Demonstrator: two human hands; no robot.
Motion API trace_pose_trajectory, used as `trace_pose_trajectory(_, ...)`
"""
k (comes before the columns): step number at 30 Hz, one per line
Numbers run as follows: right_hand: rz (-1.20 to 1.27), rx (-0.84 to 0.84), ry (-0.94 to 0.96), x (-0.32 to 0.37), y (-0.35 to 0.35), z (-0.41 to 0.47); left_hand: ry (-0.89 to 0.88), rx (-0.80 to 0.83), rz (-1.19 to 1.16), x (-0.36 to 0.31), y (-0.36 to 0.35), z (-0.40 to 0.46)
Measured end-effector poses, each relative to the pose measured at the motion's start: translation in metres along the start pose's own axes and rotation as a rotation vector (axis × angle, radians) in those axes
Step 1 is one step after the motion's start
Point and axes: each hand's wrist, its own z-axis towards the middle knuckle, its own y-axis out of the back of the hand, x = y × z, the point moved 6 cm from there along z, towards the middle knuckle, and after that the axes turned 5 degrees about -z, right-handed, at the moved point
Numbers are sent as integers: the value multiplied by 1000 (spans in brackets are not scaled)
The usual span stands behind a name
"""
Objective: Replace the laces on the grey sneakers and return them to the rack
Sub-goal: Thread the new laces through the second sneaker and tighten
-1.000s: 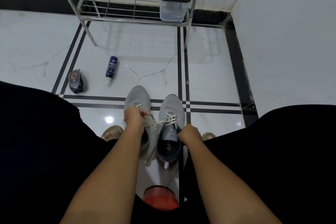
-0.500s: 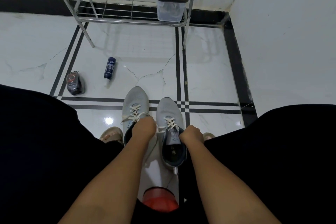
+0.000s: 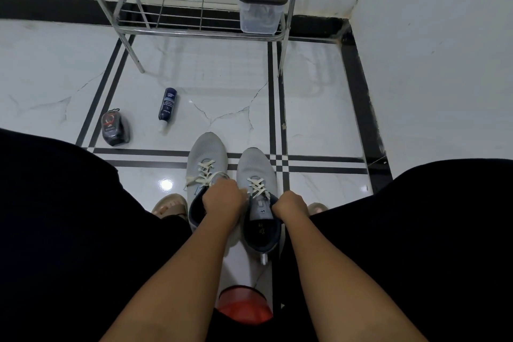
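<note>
Two grey sneakers stand side by side on the floor between my legs, toes pointing away. The left sneaker (image 3: pixel 206 151) and the right sneaker (image 3: pixel 256 165) both carry white laces (image 3: pixel 256 187). My left hand (image 3: pixel 223 197) lies between the shoes over the left sneaker's collar, its fingers curled at the left end of the right sneaker's lace. My right hand (image 3: pixel 291 204) grips the right side of the right sneaker's collar. The fingertips of both hands are hidden. The metal rack (image 3: pixel 144 30) stands ahead against the wall.
A clear box with a dark lid (image 3: pixel 261 8) sits on the rack's lower shelf. A dark blue bottle (image 3: pixel 167 104) and a black shoe-polish sponge (image 3: pixel 113 128) lie on the floor to the left. A red object (image 3: pixel 243 305) is under me. A white wall rises on the right.
My left hand left the left sneaker's laces and moved right to the right sneaker's lace. The right hand kept its hold on the right sneaker.
</note>
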Motion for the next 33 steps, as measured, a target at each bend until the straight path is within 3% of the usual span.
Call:
trace_pose_trajectory(3, -45, -6, 29, 3, 0, 0, -150, -245, 230, -13, 15, 2)
trace_pose_trajectory(5, -84, -8, 48, 5, 0, -1, -225, -147, 357, -17, 1, 5)
trace_pose_trajectory(8, -118, -13, 72, 7, -1, 0, -212, 27, 331, -10, -22, 6)
trace_pose_trajectory(12, -125, 10, 79, 7, -2, 1, 27, 99, 28, -9, -5, 11)
trace_pose_trajectory(14, -115, 44, 90, 8, -2, -1, 101, 193, -243, -18, 19, 14)
trace_pose_trajectory(17, -40, 57, 119, 19, 10, -5, 122, 342, -847, -38, 55, 4)
trace_pose_trajectory(20, 174, -22, 207, 43, 47, -14, 21, 356, -1161, -51, 91, -7)
trace_pose_trajectory(23, 593, 5, 286, 59, 87, -33, -53, 298, -1249, -57, 105, -10)
trace_pose_trajectory(26, 959, 274, 353, 66, 102, -61, -79, 231, -1276, -59, 109, -14)
trace_pose_trajectory(28, 966, 334, 415, 69, 99, -69, -85, 190, -1283, -59, 107, -17)
trace_pose_trajectory(33, 853, 259, 448, 63, 97, -66, 63, 21, -1399, -43, 107, -14)
